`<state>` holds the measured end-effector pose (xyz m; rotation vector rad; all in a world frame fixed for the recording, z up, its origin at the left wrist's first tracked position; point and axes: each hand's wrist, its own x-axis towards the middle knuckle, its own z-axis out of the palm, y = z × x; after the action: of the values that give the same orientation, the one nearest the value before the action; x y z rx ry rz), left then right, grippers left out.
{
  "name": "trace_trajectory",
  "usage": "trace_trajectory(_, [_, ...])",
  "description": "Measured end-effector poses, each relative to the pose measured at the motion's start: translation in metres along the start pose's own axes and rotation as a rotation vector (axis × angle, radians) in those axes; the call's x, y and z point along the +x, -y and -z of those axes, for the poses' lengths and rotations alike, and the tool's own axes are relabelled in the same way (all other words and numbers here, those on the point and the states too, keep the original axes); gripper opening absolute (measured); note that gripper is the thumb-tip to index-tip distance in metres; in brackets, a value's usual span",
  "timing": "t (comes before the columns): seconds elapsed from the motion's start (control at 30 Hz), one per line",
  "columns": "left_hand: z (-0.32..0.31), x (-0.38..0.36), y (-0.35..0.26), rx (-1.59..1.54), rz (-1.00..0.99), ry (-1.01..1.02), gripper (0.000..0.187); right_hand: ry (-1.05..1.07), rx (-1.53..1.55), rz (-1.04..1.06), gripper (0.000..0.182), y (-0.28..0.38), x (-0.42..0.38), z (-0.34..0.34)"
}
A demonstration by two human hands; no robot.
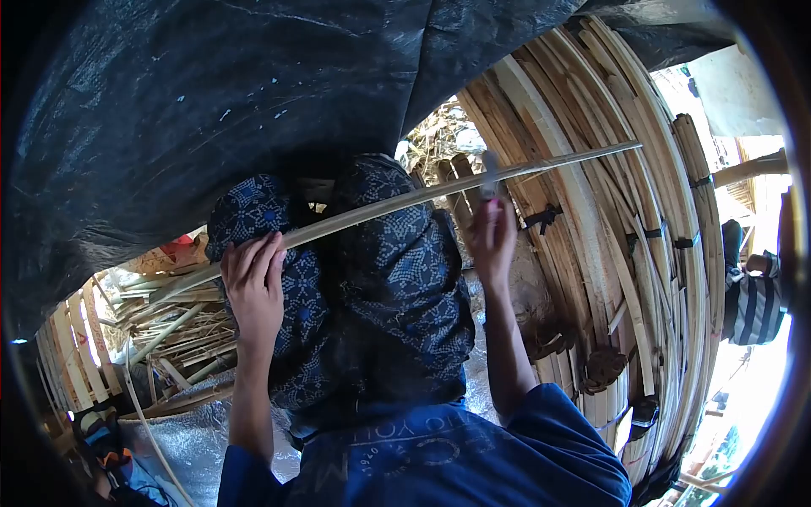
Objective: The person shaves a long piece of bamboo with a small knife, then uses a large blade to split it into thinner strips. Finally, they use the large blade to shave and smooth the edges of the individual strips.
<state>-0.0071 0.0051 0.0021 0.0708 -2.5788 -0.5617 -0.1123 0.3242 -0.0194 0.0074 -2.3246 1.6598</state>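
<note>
A long, thin bamboo strip [372, 209] lies across my knees, slanting up to the right. My left hand [253, 275] is wrapped round it above my left knee. Just below the strip, on the right, my right hand [492, 228] is closed on a knife [490, 173] with a pinkish handle. The knife's blurred blade points up and overlaps the strip in view; whether it touches the strip cannot be told. Patterned dark blue cloth [414, 253] covers my legs.
Bundles of split bamboo [583, 203] tied with black bands stand along the right. A dark plastic sheet [211, 93] hangs ahead. Bamboo scraps [182, 317] are piled at the left. Another person in striped clothing [754, 313] is at the far right edge.
</note>
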Motion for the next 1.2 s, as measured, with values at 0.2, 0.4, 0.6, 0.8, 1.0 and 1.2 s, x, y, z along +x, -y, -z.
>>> trace_trajectory(0.2, [0.002, -0.002, 0.001, -0.041, -0.008, -0.004, 0.023, -0.050, 0.021, -0.033, 0.024, -0.009, 0.016, 0.010])
trace_trajectory(0.4, [0.001, 0.001, 0.001, -0.126, -0.028, -0.014, 0.024, -0.127, -0.154, 0.028, 0.026, -0.004, 0.017, 0.004])
trace_trajectory(0.6, [0.020, -0.017, 0.010, -0.209, 0.069, -0.012, 0.032, -0.169, -0.111, -0.084, 0.029, 0.032, 0.016, 0.017])
trace_trajectory(0.8, [0.057, -0.083, 0.062, 0.021, 0.336, -0.191, 0.033, 0.089, 0.004, -0.083, 0.041, 0.081, -0.040, -0.035])
trace_trajectory(1.0, [0.064, -0.096, 0.095, -0.720, 1.030, -0.819, 0.055, 0.638, 0.045, -0.219, 0.046, 0.128, -0.097, -0.109])
trace_trajectory(1.2, [0.066, -0.083, 0.106, -1.291, 1.102, -0.717, 0.039, 0.992, 0.108, -0.189, 0.055, 0.142, -0.133, -0.143])
